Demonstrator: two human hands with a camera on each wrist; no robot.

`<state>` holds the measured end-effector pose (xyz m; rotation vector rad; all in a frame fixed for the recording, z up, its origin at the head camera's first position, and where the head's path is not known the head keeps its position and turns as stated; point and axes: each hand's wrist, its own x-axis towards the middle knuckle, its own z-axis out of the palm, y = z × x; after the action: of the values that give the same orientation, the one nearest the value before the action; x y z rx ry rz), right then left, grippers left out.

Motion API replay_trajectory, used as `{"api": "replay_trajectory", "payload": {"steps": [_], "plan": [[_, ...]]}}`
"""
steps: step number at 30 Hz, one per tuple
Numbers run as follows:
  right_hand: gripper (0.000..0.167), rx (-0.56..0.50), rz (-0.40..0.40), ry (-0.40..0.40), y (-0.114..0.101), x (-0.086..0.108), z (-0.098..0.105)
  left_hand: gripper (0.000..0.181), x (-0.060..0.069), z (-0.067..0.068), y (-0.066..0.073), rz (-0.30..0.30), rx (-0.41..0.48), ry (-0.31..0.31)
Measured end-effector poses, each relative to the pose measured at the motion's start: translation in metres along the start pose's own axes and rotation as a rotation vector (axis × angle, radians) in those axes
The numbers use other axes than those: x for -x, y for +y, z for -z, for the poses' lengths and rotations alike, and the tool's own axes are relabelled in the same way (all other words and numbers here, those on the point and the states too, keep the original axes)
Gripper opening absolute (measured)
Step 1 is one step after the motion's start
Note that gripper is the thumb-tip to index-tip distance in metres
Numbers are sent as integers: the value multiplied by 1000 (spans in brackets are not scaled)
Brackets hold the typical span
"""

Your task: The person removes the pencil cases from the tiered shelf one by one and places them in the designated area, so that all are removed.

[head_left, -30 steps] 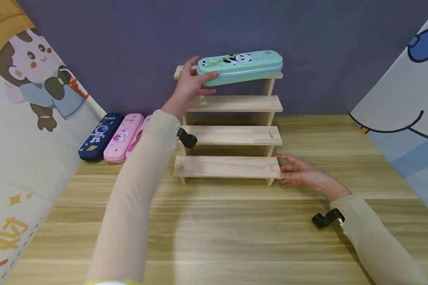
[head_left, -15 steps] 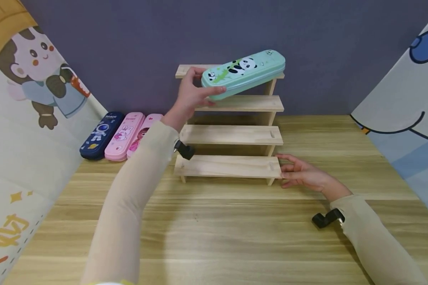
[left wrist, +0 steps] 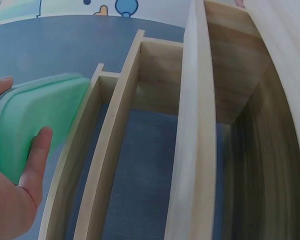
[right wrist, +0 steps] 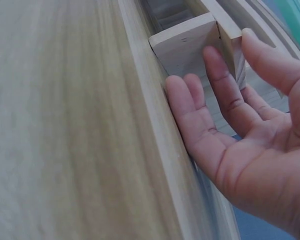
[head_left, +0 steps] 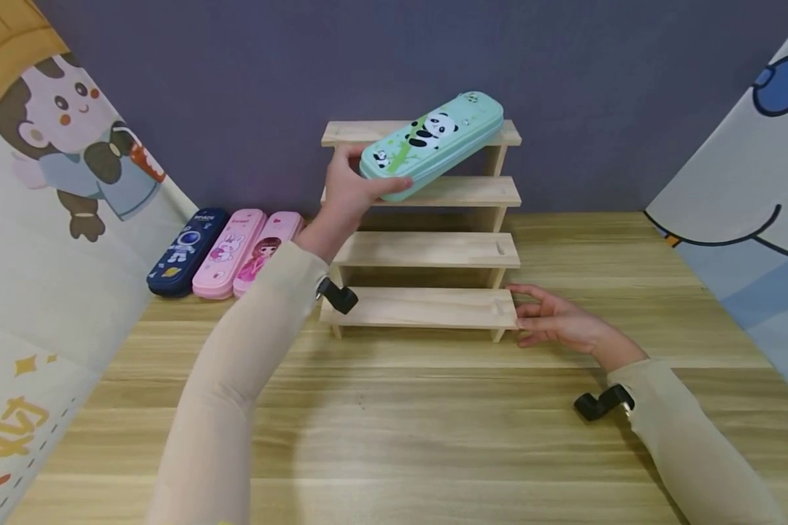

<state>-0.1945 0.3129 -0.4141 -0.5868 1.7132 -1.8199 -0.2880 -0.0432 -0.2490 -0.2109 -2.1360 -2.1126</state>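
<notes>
My left hand (head_left: 351, 189) grips the near left end of a mint-green panda pencil case (head_left: 433, 138). The case is tilted, its far end higher to the right, over the upper steps of a wooden stepped rack (head_left: 420, 310). Whether it touches the top step cannot be told. In the left wrist view, the thumb and a finger hold the green case (left wrist: 40, 115) beside the top boards. My right hand (head_left: 558, 321) holds the right end of the rack's lowest step. In the right wrist view, that board end (right wrist: 235, 55) lies between thumb and fingers.
Left of the rack, a navy space pencil case (head_left: 187, 251), a pink rabbit case (head_left: 228, 251) and a pink girl case (head_left: 265, 251) lie side by side. A dark wall (head_left: 597, 95) stands close behind. Wood-grain tabletop (head_left: 466, 430) stretches in front.
The left hand has drawn the panda pencil case toward me and slightly left, off its level pose along the top step into a steeper slant. The right hand has stayed put.
</notes>
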Motion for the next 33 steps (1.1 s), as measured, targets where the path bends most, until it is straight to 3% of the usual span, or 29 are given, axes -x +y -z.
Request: {"api": "replay_trajectory", "payload": {"steps": [6, 12, 20, 27, 33], "plan": [[61, -9, -1, -7, 0, 0, 0, 76, 6, 11, -8, -66, 35, 86], [60, -11, -3, -3, -1, 1, 0, 72, 14, 23, -10, -89, 175, 127], [61, 2, -19, 18, -4, -1, -4, 63, 26, 47, -12, -164, 248, 215], [61, 12, -24, 24, -4, 0, -4, 62, 33, 68, -18, -160, 286, 286], [60, 11, -18, 17, -3, 0, -3, 67, 38, 82, -24, -175, 384, 312]]}}
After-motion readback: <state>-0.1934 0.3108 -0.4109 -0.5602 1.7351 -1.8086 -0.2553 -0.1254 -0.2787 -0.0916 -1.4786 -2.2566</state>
